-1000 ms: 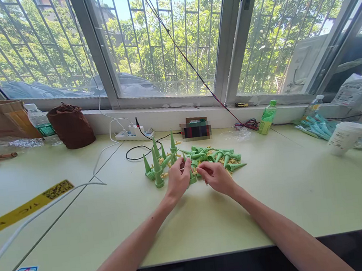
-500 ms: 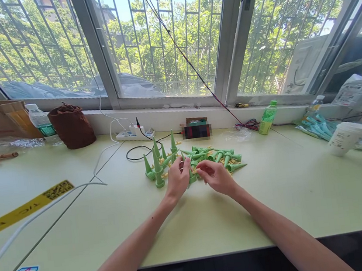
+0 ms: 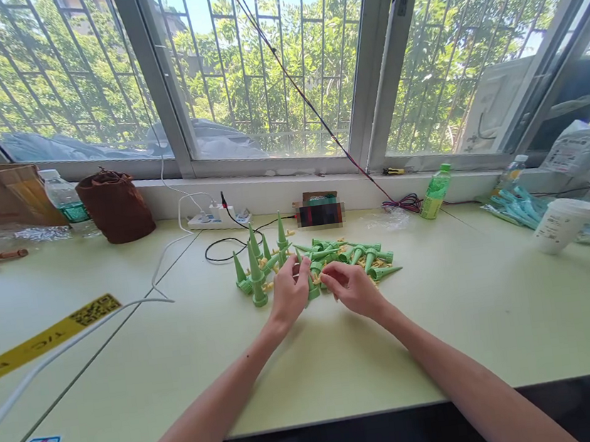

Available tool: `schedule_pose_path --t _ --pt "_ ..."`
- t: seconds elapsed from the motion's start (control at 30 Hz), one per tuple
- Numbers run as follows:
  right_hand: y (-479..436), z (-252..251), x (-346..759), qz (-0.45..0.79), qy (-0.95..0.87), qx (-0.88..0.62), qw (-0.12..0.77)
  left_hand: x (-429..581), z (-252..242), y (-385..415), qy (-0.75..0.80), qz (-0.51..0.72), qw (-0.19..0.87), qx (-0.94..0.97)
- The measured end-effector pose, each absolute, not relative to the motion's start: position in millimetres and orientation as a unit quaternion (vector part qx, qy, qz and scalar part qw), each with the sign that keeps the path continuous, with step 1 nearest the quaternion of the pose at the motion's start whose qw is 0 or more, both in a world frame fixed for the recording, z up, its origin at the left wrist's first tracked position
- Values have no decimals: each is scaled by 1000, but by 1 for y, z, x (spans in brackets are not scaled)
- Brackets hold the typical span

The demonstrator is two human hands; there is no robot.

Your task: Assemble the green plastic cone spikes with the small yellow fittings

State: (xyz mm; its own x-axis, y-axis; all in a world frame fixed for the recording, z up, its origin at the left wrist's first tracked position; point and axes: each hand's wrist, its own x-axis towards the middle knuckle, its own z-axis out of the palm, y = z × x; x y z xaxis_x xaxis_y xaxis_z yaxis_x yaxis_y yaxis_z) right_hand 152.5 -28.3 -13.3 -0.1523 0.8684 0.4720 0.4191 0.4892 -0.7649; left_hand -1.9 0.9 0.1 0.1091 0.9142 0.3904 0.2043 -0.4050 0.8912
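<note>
My left hand (image 3: 290, 290) is closed around a green plastic cone (image 3: 312, 292), whose wide ribbed end shows below the fingers. Close on its right, my right hand (image 3: 350, 286) pinches at the cone's side, where a small yellow piece (image 3: 317, 276) peeks out by the fingertips. Several upright green cones (image 3: 256, 276) stand to the left of my hands, some with yellow side pieces. Behind and right of my hands lies a heap of loose green cones (image 3: 355, 251), mixed with small yellow pieces (image 3: 383, 262).
A brown drawstring pouch (image 3: 115, 207) and a power strip (image 3: 219, 218) stand toward the window. On the right are a green bottle (image 3: 436, 193) and a white cup (image 3: 564, 225) with a straw. A white cable (image 3: 73, 343) and yellow tape (image 3: 45, 338) cross the left side.
My hands stay in almost the same place, still around the green cone. At the far right edge, another person's hand has gone out of view.
</note>
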Motion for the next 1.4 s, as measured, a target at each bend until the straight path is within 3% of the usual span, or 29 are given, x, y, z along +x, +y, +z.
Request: schedule_pose_path --t 1.4 --pt "-27 -14 153 233 -728 -448 464 -3 -5 4 423 509 333 672"
